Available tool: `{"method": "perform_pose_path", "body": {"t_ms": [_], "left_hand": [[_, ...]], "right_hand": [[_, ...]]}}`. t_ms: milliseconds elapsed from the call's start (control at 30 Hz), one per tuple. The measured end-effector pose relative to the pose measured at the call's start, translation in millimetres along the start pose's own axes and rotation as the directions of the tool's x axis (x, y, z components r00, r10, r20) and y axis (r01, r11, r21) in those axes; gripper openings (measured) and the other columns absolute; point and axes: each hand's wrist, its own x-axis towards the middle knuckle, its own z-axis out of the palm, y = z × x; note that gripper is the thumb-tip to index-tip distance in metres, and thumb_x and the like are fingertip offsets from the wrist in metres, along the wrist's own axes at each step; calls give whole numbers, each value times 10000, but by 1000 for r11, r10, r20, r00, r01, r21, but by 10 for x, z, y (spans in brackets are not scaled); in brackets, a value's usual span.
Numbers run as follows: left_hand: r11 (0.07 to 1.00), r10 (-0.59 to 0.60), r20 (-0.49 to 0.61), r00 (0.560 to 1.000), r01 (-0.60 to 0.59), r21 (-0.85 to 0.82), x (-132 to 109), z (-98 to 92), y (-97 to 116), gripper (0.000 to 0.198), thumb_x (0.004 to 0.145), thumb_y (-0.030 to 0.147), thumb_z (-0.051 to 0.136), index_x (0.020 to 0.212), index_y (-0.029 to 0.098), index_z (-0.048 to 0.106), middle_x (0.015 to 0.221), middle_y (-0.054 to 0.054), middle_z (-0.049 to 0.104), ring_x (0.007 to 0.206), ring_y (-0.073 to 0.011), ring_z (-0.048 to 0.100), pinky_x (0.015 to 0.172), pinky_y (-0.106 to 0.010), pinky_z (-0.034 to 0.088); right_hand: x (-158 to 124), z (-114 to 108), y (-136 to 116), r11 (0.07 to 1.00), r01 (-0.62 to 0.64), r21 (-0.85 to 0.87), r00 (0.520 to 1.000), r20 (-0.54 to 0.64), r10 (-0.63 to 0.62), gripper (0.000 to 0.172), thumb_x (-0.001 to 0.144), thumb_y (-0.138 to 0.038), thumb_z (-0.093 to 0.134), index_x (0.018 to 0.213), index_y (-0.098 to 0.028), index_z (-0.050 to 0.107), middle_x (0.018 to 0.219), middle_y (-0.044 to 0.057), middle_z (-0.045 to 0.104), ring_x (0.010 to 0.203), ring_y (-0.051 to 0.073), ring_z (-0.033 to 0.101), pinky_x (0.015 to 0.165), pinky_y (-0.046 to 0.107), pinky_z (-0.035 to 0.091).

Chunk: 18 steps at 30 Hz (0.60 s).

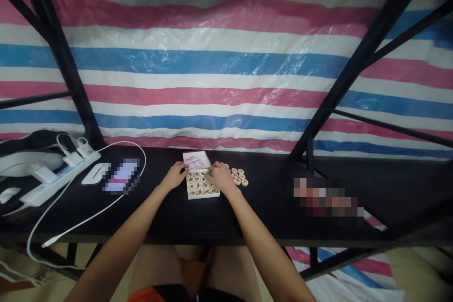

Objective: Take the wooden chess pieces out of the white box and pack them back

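A small white open box point(204, 196) lies on the black tabletop in front of me, its lid point(196, 159) folded back behind it. Rows of round Chinese chess pieces point(200, 184) with dark characters fill it. My left hand point(173, 175) is closed at the box's upper left corner, fingertips on its edge near the hinge. Over the upper right of the box, my right hand point(222, 177) has its fingers bent together among the pieces; whatever is between them is hidden. Just right of that hand, several loose pieces with red characters point(240, 176) lie on the table, some partly covered by it.
To the left are a white power strip point(60, 177) with plugs, a white cable point(88, 217), a white flat object point(95, 174) and a blurred phone-like item point(122, 175). A blurred object point(325, 197) lies right. Black metal bars point(339, 85) and a striped sheet point(212, 66) enclose the table.
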Motion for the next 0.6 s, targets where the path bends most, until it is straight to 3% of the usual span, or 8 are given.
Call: {"method": "perform_pose_path", "body": {"t_ms": [167,333,500,600], "left_hand": [[1000,20,17,1000,-19,-12,-5,-2,55,265,863,327,469,938,188,683,1179,-104,600,1121,-235,561,1015,-365,399],[999,32,37,999,-31,-36,-2,6,31,242,864,306,474,911,195,684,1152,-87,614,1098,-221,570,1015,-359,399],[1000,16,-95,995,-14,18,-24,-60,97,307,860,331,504,1085,171,640,1188,-112,565,1132,-234,526,997,-377,401],[1000,18,-115,993,-16,20,-187,-152,250,292,886,334,460,1030,169,654,986,-84,613,950,-200,587,885,-332,454]], "right_hand": [[104,-60,-38,1000,-20,-15,994,110,21,283,799,-335,574,947,-130,703,1024,160,614,980,272,538,815,341,408],[213,-50,-79,995,-94,42,978,191,84,194,735,-260,622,839,-116,701,986,206,617,948,314,566,762,378,436],[178,-64,-132,987,-70,145,997,-4,71,169,737,-252,605,836,-123,649,962,185,603,966,286,541,814,373,419],[26,-137,-192,964,-10,267,989,-140,49,191,768,-270,577,915,-151,601,925,112,602,915,227,540,807,328,410]]}}
